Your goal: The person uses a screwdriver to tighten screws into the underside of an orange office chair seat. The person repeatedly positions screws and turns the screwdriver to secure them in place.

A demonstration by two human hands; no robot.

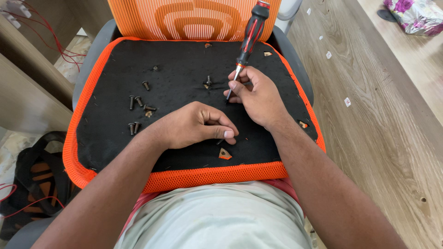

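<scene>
The right hand (258, 94) grips a screwdriver (247, 44) by its shaft, tip down on the black seat base (184, 83). The left hand (194, 125) rests there, fingers curled closed. Loose bolts (138, 103) lie left.

Support: upturned chair seat (115, 147), black felt underside, orange mesh border.
Left part: loose dark screws (138, 108), scattered in a small cluster.
Centre: one upright screw (208, 81).
Near edge: small orange-brown chip (224, 154).
Right edge: another chip (302, 124).
</scene>
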